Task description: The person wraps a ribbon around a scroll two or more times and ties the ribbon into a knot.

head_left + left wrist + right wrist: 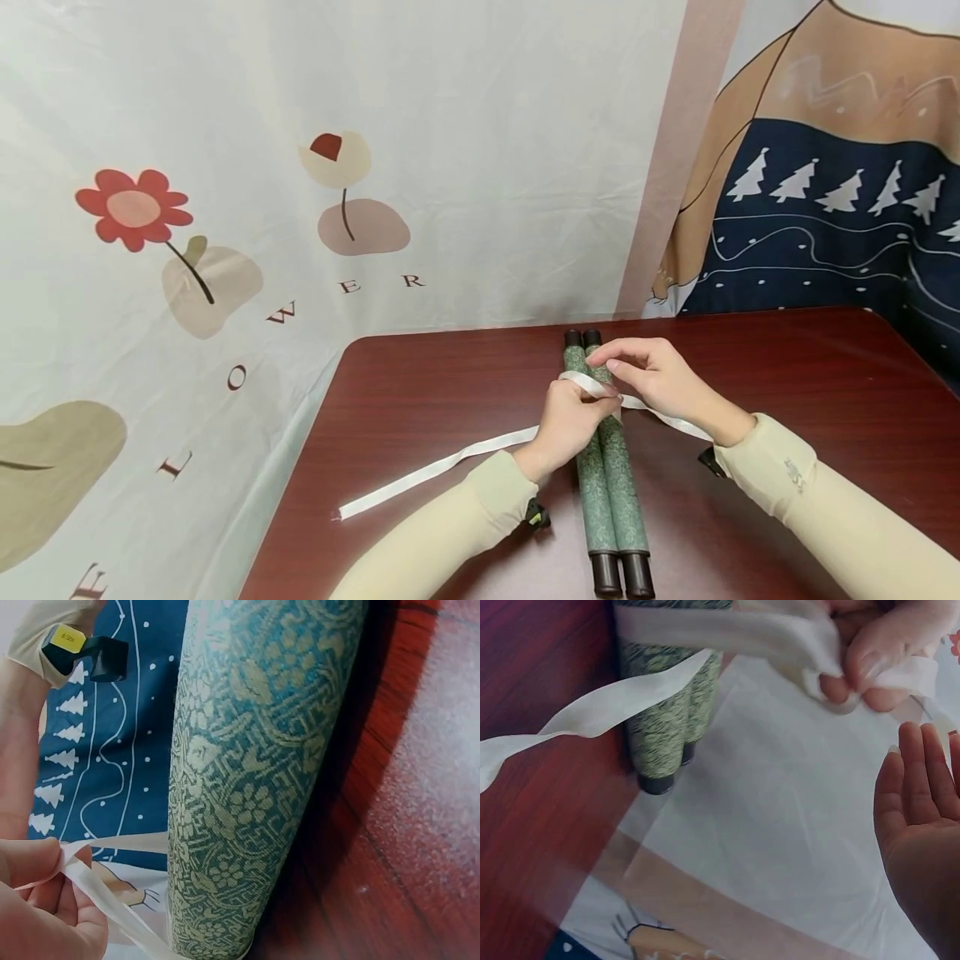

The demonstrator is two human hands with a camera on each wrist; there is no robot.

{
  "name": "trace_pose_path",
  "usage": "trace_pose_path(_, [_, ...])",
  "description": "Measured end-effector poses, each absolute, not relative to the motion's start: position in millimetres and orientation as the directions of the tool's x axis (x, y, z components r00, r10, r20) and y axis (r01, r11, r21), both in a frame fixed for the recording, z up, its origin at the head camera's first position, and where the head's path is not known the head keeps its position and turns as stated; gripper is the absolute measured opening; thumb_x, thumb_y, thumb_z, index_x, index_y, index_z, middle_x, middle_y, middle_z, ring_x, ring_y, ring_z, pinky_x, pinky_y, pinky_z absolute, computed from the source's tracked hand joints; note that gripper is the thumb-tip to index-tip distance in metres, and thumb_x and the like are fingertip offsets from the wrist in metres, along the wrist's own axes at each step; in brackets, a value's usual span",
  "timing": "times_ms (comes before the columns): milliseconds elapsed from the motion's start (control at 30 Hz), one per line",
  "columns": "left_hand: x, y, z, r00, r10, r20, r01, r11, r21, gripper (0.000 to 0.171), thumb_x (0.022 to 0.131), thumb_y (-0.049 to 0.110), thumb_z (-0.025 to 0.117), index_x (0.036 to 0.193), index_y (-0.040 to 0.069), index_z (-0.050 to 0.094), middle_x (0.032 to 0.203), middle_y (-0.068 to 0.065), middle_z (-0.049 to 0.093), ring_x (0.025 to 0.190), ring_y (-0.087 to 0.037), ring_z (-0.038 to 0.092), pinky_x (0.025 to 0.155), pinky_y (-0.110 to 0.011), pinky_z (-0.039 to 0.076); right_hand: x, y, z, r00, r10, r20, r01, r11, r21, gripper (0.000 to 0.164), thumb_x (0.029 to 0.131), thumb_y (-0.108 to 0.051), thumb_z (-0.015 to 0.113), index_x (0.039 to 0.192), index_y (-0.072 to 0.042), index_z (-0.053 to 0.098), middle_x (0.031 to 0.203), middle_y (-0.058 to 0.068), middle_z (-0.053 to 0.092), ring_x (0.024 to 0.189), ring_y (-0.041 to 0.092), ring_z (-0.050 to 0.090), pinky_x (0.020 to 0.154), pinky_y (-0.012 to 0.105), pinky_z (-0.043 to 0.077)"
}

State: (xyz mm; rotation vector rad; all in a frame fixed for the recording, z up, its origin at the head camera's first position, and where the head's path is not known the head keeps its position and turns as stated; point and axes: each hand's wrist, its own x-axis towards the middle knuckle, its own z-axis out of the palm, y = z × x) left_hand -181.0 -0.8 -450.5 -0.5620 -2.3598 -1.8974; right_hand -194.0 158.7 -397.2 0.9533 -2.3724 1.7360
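Observation:
Two green patterned rolls with dark end knobs, like a rolled-up scroll (597,508), lie side by side on the table. A white ribbon (390,492) wraps round them, one tail running left and another right; it also shows in the right wrist view (630,701). My left hand (572,417) is over the rolls and pinches the ribbon between thumb and fingers, where a small loop shows. Just beyond it, my right hand (663,383) hovers over the far part of the rolls. Its fingers (915,776) are extended and hold nothing.
The reddish-brown table (420,383) stands against a white printed curtain (487,167). To the right hangs a dark blue cloth with white trees (813,242). Each wrist carries a small black device (537,514).

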Motion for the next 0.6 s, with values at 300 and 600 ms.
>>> trace_pose_path(300, [-175, -2, -442, -0.925, 0.274, 0.265, 0.309, 0.134, 0.941, 0.004, 0.077, -0.007, 0.069, 0.081, -0.005, 0.069, 0.081, -0.016, 0.071, 0.074, -0.006, 0.063, 0.066, -0.017, 0.051, -203, 172, -413, -0.85, -0.461, 0.254, -0.428, 0.325, -0.843, 0.032, 0.082, 0.014, 0.052, 0.101, -0.006, 0.069, 0.099, 0.012, 0.069, 0.088, 0.021, 0.061, 0.071, 0.027, 0.052])
trace_pose_path(600, [-170, -6, -430, -0.925, 0.271, 0.266, 0.327, 0.215, 0.92, 0.004, 0.075, -0.006, 0.07, 0.078, -0.003, 0.07, 0.076, -0.016, 0.071, 0.072, -0.007, 0.061, 0.064, -0.015, 0.048, -191, 171, -408, -0.81, -0.549, 0.207, -0.448, 0.349, -0.823, 0.03, 0.076, 0.012, 0.063, 0.1, -0.005, 0.068, 0.091, 0.006, 0.07, 0.086, 0.025, 0.061, 0.07, 0.034, 0.053])
